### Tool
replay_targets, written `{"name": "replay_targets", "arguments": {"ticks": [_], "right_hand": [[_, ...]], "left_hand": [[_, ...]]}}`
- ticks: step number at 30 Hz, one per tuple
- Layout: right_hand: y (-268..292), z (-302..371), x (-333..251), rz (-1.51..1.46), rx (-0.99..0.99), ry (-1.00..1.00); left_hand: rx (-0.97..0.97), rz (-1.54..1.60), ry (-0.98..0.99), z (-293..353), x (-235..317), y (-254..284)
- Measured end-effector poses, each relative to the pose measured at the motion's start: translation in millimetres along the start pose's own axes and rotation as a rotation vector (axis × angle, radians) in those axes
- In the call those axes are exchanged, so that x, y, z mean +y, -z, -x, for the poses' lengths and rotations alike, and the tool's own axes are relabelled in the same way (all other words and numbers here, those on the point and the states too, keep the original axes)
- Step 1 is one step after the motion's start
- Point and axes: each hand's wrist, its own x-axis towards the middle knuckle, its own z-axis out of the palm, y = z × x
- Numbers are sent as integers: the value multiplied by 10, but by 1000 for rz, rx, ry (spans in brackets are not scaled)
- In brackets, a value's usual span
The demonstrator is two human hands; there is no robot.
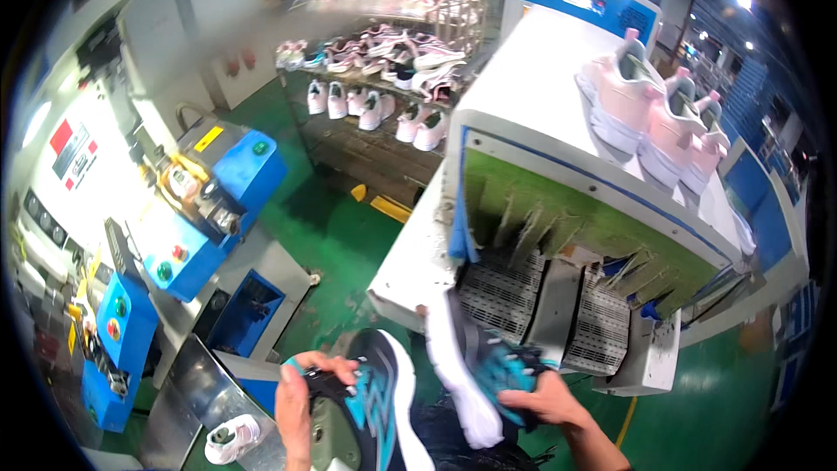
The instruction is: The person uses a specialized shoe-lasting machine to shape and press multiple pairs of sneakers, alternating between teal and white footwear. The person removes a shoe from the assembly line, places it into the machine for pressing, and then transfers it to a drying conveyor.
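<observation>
In my left hand [297, 406] is a dark sneaker [377, 397] with teal side patterning and a white sole. My fingers curl over its upper edge, and an olive-green block, seemingly a shoe last [334, 438], shows at its opening. My right hand [545, 399] grips a second sneaker [462, 365] of the same colours, its white sole turned to the left and slightly blurred. Both sneakers are tilted on edge, apart from each other, in front of my body. The second one overlaps the near edge of a conveyor opening.
A white machine [523, 78] with slotted conveyor belts [600, 323] under a frayed green curtain [558, 201] stands ahead; pink sneakers [667, 126] sit on top. Behind is a shoe rack [344, 135]. Blue-and-white machinery [248, 170] stands left, above a metal tray [187, 401] with a pale shoe [234, 439].
</observation>
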Motion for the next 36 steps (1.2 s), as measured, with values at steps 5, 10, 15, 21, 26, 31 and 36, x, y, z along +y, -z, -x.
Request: {"name": "replay_targets", "arguments": {"ticks": [5,10,15,21,26,31,36], "right_hand": [[691,403,419,-131,759,132],[845,-182,698,228,1201,162],[1187,-250,308,90,1089,70],[773,-59,457,247,1387,314],[876,-354,798,110,1275,196],[1241,-566,783,200,1326,243],[580,-594,184,63,1520,897]], "left_hand": [[-291,-187,189,-342,-205,-847],[-428,-280,171,-560,-324,-1256],[-517,-262,89,-698,-591,-1391],[-689,-270,-64,-986,-1017,-1538],[-990,-416,154,-1562,-1698,-1903],[-925,-684,109,-1774,-2113,-2143],[-708,-595,-236,-965,-1571,-1635]]}}
